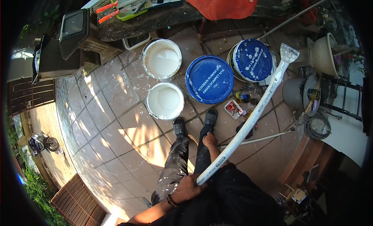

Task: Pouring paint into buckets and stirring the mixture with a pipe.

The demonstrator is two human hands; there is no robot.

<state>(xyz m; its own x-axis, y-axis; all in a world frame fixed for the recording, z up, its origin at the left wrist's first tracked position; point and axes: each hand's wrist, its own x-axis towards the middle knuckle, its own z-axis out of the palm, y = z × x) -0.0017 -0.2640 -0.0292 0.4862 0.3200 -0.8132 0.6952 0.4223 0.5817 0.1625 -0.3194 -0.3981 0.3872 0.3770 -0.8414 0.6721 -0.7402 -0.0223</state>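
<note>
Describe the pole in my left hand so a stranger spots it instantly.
On the tiled floor stand two blue-lidded buckets. To their right, a white pole slants down to the left hand. Unlike the thin pole lying nearby, it has a flared end.

Two hands [185, 190] [210, 140], one thick white pole [248, 125]; at centre, two open white buckets [161, 73] [165, 114], two round blue lids [210, 79] [254, 61], two dark sandals [179, 126] [211, 117]; left, one motorcycle [42, 143].
</note>
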